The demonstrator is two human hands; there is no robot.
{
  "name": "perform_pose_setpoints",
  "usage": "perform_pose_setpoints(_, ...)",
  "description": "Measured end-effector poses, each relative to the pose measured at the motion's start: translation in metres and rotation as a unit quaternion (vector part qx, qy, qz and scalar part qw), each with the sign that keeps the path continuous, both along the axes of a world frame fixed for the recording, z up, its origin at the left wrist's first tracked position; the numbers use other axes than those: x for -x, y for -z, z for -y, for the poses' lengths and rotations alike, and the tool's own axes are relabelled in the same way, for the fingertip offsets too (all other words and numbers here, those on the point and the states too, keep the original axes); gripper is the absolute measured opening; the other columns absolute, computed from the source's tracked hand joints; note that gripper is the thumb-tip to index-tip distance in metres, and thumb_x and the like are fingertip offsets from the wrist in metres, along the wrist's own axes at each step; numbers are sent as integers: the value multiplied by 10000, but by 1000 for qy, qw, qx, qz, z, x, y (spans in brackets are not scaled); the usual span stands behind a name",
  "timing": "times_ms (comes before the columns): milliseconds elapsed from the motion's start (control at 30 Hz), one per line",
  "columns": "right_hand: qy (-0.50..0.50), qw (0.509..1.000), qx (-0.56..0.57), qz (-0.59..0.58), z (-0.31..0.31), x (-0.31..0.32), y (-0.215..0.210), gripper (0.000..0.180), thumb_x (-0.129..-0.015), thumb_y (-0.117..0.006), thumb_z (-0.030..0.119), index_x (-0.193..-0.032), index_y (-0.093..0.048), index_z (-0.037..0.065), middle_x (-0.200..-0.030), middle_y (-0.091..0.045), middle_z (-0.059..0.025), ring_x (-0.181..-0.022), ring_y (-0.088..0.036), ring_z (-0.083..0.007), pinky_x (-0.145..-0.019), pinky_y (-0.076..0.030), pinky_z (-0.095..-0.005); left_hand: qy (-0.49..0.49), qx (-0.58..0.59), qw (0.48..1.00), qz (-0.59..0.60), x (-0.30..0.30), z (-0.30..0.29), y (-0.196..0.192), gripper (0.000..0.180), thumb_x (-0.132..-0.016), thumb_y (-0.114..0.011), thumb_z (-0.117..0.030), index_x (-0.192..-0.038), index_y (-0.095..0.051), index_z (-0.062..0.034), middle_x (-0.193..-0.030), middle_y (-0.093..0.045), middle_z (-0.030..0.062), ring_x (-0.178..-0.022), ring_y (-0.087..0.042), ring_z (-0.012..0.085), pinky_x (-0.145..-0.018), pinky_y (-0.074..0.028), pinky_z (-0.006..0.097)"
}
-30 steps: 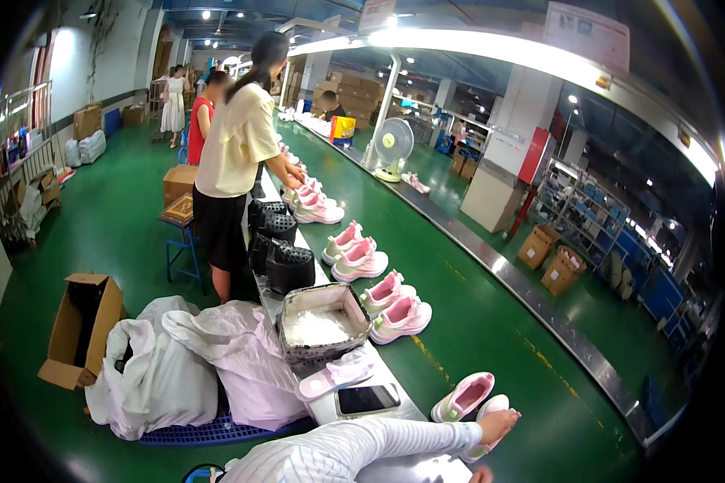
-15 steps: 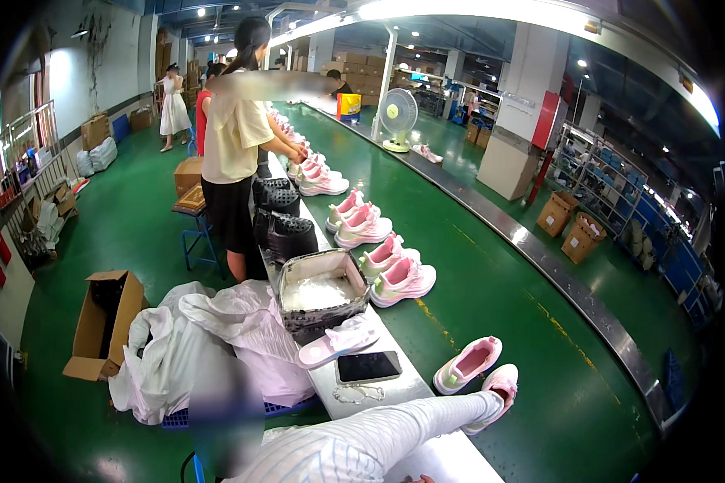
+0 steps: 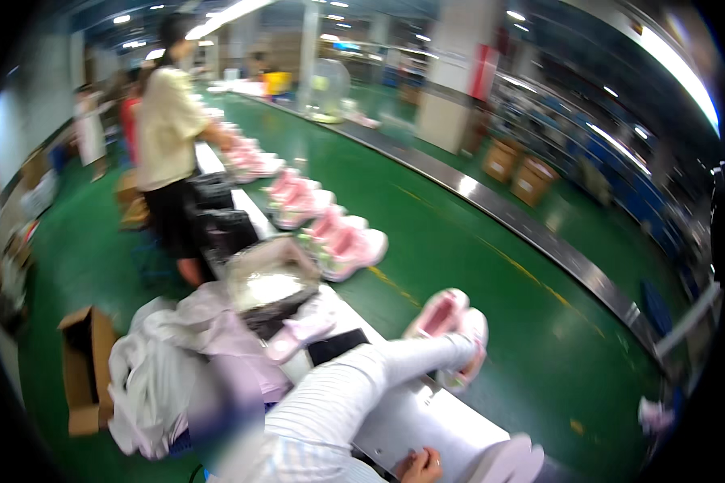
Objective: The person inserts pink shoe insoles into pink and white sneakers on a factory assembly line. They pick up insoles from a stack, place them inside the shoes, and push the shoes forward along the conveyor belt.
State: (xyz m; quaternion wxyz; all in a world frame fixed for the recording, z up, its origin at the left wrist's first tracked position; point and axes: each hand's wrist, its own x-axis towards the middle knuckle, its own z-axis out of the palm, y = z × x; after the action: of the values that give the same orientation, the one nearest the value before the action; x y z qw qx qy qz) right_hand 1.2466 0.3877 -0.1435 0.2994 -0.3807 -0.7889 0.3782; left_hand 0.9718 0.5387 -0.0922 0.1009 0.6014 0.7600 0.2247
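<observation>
The left arm in a striped sleeve stretches across the white table (image 3: 427, 419) toward a pair of pink shoes (image 3: 451, 322) on the green belt (image 3: 491, 274), to the right and a little farther off. The left hand (image 3: 469, 348) is at the nearer shoe, blurred; I cannot tell whether its fingers are closed on it. Best to take that shoe firmly by its collar. The right hand (image 3: 419, 465) rests near, fingers curled on the table

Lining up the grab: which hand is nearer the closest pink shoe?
Left. The left hand reaches the pink shoe, seemingly touching it; the right hand rests low on the white table, well short.
</observation>
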Motion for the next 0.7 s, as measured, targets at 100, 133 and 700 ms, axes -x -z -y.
perform_pose_setpoints(100,12,1000,-6,-24,-2,16,3,168,-779,-495,118,-852,-582,-6,-716,-606,-163,-635,-592,-272,-580,-454,-347,6,100,993,-59,29,6,9,248,-844,-461,-228,-949,-595,-47,-851,-608,48,-740,-526,172,-679,-421,277)
perform_pose_setpoints(133,14,999,-3,-33,-2,19,1,153,-773,-497,100,-835,-581,-12,-697,-607,-158,-614,-594,-267,-562,-456,-345,11,134,988,-80,36,7,12,248,-844,-462,-229,-948,-599,-49,-851,-611,47,-735,-526,170,-675,-422,276)
perform_pose_setpoints(700,193,923,149,-298,-36,-100,-141,181,-868,-434,91,-868,-575,-23,-671,-588,-55,-531,-453,-53,-490,-344,-173,717,-113,395,563,-97,162,-278,396,-877,-451,-202,-1180,-425,51,-1193,-424,266,-1159,-362,411,-937,-298,523)
